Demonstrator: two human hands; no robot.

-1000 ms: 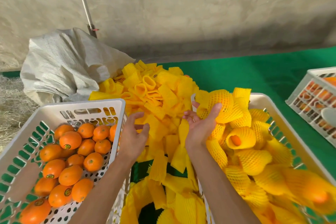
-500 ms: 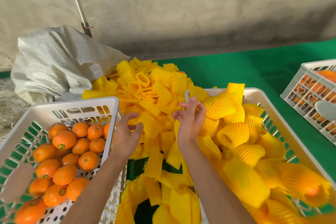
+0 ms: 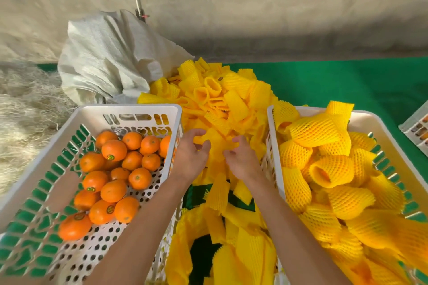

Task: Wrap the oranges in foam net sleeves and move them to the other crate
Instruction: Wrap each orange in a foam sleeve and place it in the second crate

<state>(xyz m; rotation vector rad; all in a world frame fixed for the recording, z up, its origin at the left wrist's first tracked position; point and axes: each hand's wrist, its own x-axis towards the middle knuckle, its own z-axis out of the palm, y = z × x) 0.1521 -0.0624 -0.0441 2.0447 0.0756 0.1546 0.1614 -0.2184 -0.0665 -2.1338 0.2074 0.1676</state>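
Looks like the sleeve-picking step. Both hands sit over the sleeves [image 3: 222, 109] piled between the crates: left hand [image 3: 191, 157] curled loosely, nothing clearly held; right hand [image 3: 240, 159] seems to pinch one sleeve, hard to tell. Bare oranges [image 3: 120, 169] wait in the left crate [image 3: 129, 109], wrapped ones in the right crate [image 3: 370, 120]. Next: open a sleeve, grab an orange.

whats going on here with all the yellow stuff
A person is packing oranges. Both hands, the left hand and the right hand, are down in the pile of loose yellow foam net sleeves between two white crates, fingers curled as if picking out a sleeve; whether either has one gripped is unclear. The left crate holds bare oranges waiting for wrapping. The right crate is piled with wrapped oranges. Neither hand holds an orange.
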